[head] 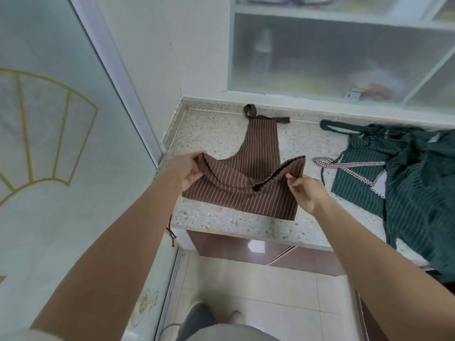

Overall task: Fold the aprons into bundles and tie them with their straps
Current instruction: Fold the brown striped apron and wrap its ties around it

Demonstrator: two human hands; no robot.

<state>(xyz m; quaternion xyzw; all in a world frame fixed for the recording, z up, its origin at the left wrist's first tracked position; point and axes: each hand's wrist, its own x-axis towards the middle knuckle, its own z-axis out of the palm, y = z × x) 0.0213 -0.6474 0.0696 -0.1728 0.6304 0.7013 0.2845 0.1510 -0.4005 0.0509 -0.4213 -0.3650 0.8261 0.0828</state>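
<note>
A brown apron (261, 148) with thin pale stripes lies on the speckled stone counter (216, 134), bib pointing to the back wall. Its brown neck strap (256, 114) curls at the far edge. My left hand (189, 173) pinches the apron's lifted left corner. My right hand (305, 190) pinches the lifted right corner, so the near layer sags between them above the counter. One brown waist strap (171, 232) dangles over the counter's front edge by my left forearm.
A heap of dark green striped aprons (403, 178) lies on the counter to the right, with a checked red-and-white strap (344, 165) across it. Frosted cabinet doors (332, 55) stand behind the counter. A wall and sliding glass door (49, 119) close off the left.
</note>
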